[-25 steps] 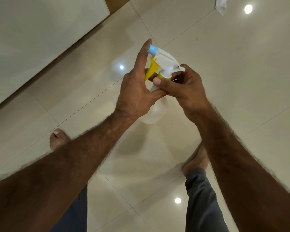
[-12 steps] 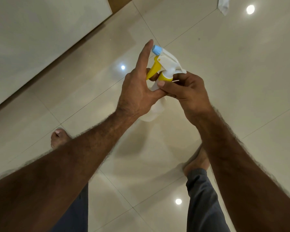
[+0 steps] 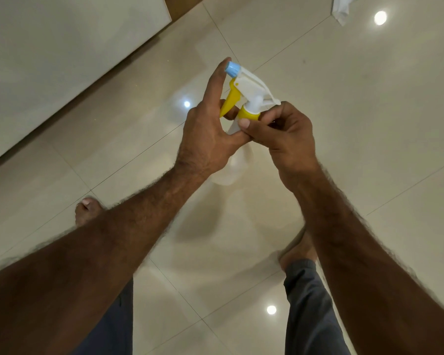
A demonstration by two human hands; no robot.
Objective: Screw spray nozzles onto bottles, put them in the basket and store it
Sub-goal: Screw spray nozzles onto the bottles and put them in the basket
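I hold a translucent white spray bottle [image 3: 231,167] in front of me above the floor. On its neck sits a spray nozzle [image 3: 251,90] with a white head, a light blue tip, a yellow trigger and a yellow collar. My left hand [image 3: 210,134] wraps the bottle's upper part, with its index finger stretched up beside the blue tip. My right hand [image 3: 285,137] pinches the yellow collar between thumb and fingers. Most of the bottle is hidden behind my hands. No basket is in view.
Glossy beige floor tiles [image 3: 356,124] lie below, with ceiling lights reflected in them. A white cabinet panel [image 3: 62,47] fills the upper left. A white cloth [image 3: 342,8] lies on the floor at the top right. My bare feet [image 3: 87,208] stand below my arms.
My right fingers have shifted around the yellow collar, and the nozzle has turned a little. Both hands stay in about the same place.
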